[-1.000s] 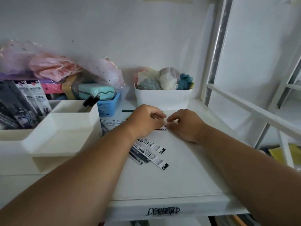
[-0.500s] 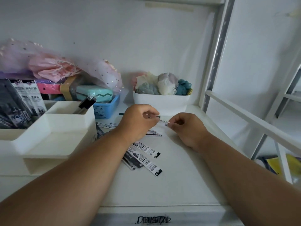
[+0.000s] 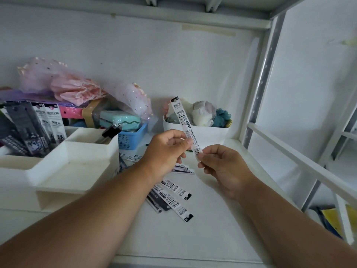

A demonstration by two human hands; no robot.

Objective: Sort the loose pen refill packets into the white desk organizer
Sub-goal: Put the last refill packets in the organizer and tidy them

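Refill packet [image 3: 183,122] upright, pinched between left hand [image 3: 164,149] fingers and right hand [image 3: 220,167] fingers.

Two bare forearms are seen, no sleeve, watch or ring being worn, ending in the left hand [image 3: 164,151] and right hand [image 3: 224,167].

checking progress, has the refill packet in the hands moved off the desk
Yes. The refill packet has risen from the desk; both hands hold it upright before the white bin.
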